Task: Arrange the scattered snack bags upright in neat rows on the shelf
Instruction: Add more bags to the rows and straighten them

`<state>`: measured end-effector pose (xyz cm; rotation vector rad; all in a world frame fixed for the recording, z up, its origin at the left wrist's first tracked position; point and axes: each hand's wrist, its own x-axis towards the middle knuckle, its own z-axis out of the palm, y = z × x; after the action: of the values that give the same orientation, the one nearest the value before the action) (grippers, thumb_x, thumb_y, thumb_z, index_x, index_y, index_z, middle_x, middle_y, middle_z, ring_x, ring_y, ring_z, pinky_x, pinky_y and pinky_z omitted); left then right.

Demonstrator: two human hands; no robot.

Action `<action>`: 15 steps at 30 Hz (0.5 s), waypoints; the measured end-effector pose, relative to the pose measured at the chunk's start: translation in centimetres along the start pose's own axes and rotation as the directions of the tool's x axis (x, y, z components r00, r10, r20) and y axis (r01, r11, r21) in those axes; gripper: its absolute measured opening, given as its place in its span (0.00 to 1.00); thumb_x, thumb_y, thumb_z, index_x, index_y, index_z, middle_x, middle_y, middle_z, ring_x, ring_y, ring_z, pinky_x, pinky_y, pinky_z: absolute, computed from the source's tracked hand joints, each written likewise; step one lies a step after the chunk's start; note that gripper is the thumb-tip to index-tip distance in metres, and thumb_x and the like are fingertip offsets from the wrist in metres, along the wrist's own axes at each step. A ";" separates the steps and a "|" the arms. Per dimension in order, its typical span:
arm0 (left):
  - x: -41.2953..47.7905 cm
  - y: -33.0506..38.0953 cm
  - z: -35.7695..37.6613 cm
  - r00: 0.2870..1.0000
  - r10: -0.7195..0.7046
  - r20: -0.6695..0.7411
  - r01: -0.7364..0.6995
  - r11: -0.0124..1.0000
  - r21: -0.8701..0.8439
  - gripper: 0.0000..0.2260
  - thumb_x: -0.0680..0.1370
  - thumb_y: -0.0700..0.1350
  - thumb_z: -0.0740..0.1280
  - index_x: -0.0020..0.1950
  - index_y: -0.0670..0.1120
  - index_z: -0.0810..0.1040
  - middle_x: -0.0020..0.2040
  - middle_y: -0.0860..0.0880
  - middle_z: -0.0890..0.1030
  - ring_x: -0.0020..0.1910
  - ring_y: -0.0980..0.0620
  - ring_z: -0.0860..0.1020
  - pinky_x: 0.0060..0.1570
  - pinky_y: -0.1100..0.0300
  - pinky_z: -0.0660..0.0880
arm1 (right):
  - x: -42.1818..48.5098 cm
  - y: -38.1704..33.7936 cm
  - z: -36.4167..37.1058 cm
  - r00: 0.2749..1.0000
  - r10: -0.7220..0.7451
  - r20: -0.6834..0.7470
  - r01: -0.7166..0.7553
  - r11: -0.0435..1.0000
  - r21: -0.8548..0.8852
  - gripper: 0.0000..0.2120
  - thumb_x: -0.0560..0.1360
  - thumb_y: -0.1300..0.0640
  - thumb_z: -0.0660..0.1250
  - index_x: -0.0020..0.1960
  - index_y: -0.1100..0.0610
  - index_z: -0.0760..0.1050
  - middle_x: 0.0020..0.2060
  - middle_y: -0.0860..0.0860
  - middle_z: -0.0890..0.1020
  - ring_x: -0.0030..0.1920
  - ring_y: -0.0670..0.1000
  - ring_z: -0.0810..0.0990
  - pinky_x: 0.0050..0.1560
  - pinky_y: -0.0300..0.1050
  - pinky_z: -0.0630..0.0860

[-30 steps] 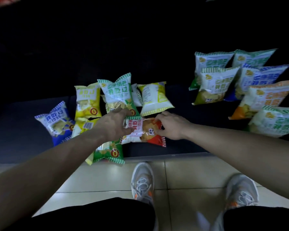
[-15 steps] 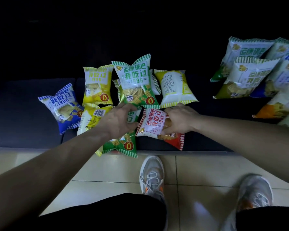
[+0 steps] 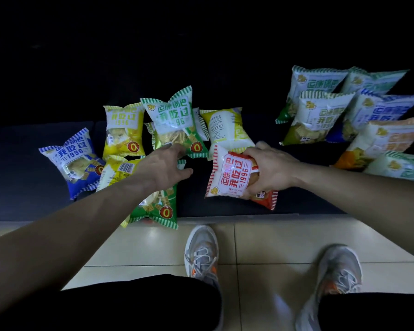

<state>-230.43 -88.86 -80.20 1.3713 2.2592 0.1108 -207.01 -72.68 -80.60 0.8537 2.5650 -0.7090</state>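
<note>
My right hand (image 3: 270, 170) grips a red-and-white snack bag (image 3: 230, 175), lifted and tilted just above the dark low shelf (image 3: 19, 177). My left hand (image 3: 165, 166) hovers with fingers spread over a green bag (image 3: 158, 209) that hangs over the shelf's front edge. Scattered flat around it lie a blue bag (image 3: 74, 158), a yellow bag (image 3: 123, 130), a second green bag (image 3: 175, 120), a yellow bag face down (image 3: 225, 130) and another yellow bag with a barcode (image 3: 120, 170). At the right, several bags (image 3: 320, 115) stand upright in rows.
The shelf's front edge (image 3: 296, 215) meets a pale tiled floor (image 3: 134, 247). My two grey sneakers (image 3: 202, 249) stand close to the shelf, with dark shorts below. The back of the shelf is black and unlit.
My right hand has lifted the red bag and turned it toward upright, moving it right. My left hand let go of the red bag and spread open over the green one.
</note>
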 end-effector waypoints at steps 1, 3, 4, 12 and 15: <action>0.2 0.7 -0.1 1.000 0.009 -0.002 -0.009 1.000 -0.013 0.28 0.74 0.60 0.69 0.71 0.52 0.69 0.68 0.50 0.75 0.64 0.49 0.74 0.61 0.53 0.73 | -0.7 0.6 -0.4 0.999 0.014 -0.037 -0.012 0.999 0.037 0.49 0.51 0.31 0.79 0.67 0.45 0.66 0.53 0.45 0.67 0.53 0.48 0.73 0.53 0.49 0.75; 0.5 2.4 -0.1 0.999 0.034 -0.010 -0.034 0.998 -0.048 0.27 0.74 0.60 0.70 0.69 0.52 0.70 0.66 0.50 0.76 0.63 0.49 0.75 0.60 0.56 0.73 | -1.9 1.6 -1.0 0.992 0.058 -0.115 -0.046 0.994 0.101 0.46 0.52 0.30 0.78 0.63 0.45 0.66 0.53 0.44 0.70 0.52 0.48 0.74 0.51 0.49 0.76; 0.6 3.3 0.0 0.999 0.050 -0.012 -0.051 0.996 -0.067 0.27 0.74 0.60 0.70 0.69 0.51 0.70 0.66 0.50 0.76 0.63 0.49 0.75 0.59 0.56 0.73 | -2.5 2.2 -1.2 0.985 0.085 -0.153 -0.064 0.988 0.142 0.44 0.52 0.31 0.79 0.61 0.45 0.66 0.52 0.44 0.72 0.51 0.48 0.75 0.49 0.49 0.75; 1.2 11.1 -0.2 0.994 0.106 -0.038 -0.111 0.875 -0.471 0.37 0.67 0.58 0.78 0.71 0.51 0.67 0.59 0.56 0.77 0.59 0.55 0.76 0.58 0.58 0.75 | -5.8 5.4 -2.5 0.917 0.232 -0.324 -0.072 0.897 0.437 0.40 0.59 0.34 0.79 0.62 0.49 0.65 0.55 0.46 0.76 0.54 0.47 0.76 0.50 0.48 0.74; 1.6 13.7 -0.6 0.989 0.148 -0.017 -0.130 0.809 -0.574 0.35 0.66 0.51 0.81 0.68 0.51 0.68 0.56 0.56 0.78 0.51 0.63 0.78 0.47 0.71 0.75 | -6.5 5.3 -2.8 0.918 0.205 -0.341 -0.027 0.888 0.460 0.42 0.58 0.33 0.79 0.63 0.49 0.66 0.55 0.46 0.76 0.54 0.46 0.76 0.50 0.47 0.75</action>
<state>-220.18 -80.63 -76.02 1.1800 1.8643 0.7565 -199.13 -70.42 -77.13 1.4072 2.6824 -1.2333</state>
